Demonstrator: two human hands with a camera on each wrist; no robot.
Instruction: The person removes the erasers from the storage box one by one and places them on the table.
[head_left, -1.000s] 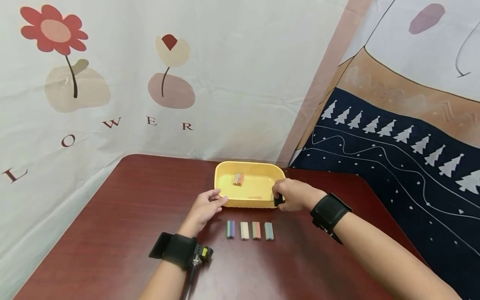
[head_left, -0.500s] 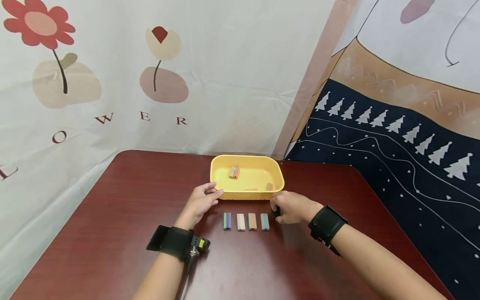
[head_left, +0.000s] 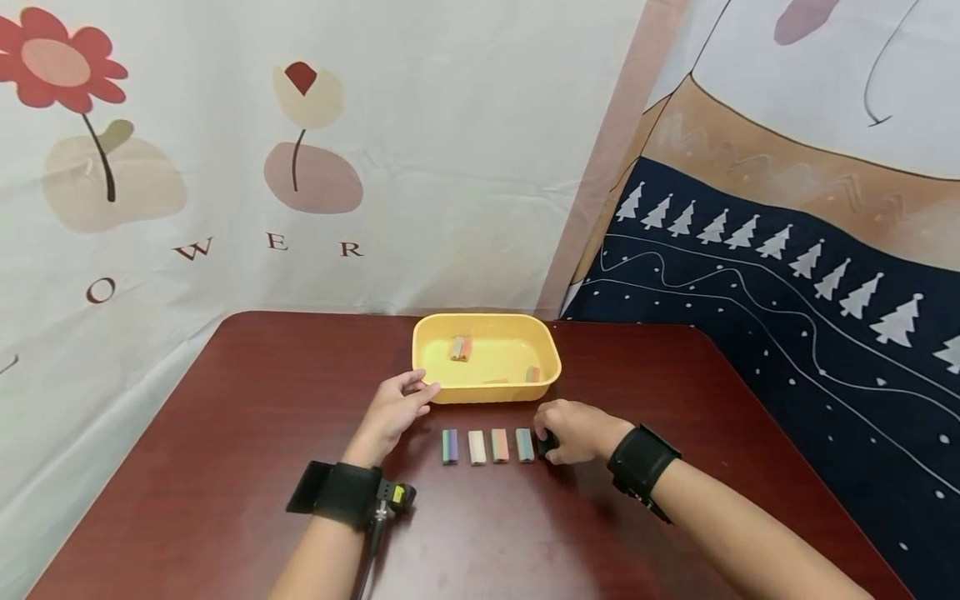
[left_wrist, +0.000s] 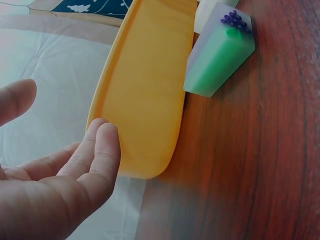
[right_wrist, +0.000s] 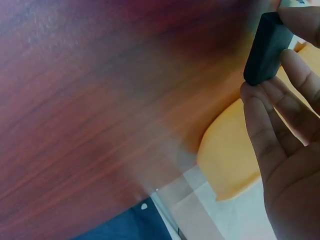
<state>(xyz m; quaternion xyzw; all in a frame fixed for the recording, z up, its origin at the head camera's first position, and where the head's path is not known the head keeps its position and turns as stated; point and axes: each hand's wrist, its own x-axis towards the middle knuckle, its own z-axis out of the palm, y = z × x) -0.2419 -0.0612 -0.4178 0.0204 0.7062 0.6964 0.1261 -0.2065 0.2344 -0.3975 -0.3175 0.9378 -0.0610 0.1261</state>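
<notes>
Right hand (head_left: 577, 430) has black block (right_wrist: 267, 50) pinched between thumb and fingertips, closed down snug on it. Block sits just right of blue striped block (head_left: 524, 445), on near side of yellow tray (head_left: 480, 397). Long axis looks roughly parallel to blue one's, running away from person (half hidden, so don't quote me). Underside touching tabletop (head_left: 480, 517)? Can't tell. Left hand (head_left: 392, 412) well apart, fingers fairly straight, tips at tray's near-left corner, nothing gripped.
</notes>
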